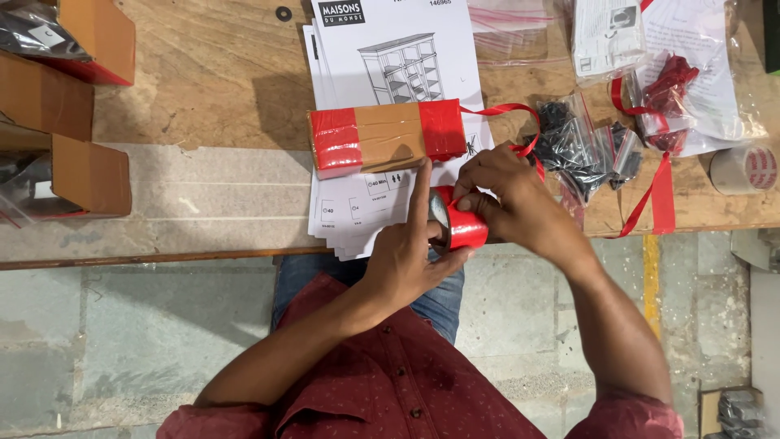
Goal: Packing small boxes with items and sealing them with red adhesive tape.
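At the edge of the workbench (203, 89), both hands close on a roll of red tape (463, 223): the left hand (406, 252) cradles it, index finger raised, while the right hand (508, 199) pinches at its rim, seemingly picking for the free end. Just beyond lies the taped brown package (386, 136) on instruction sheets (390, 49). Next call, I'd judge: peel a clean strip.

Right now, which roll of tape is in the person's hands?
The red roll, gripped by both hands at the bench edge; the pale roll lies untouched far right.
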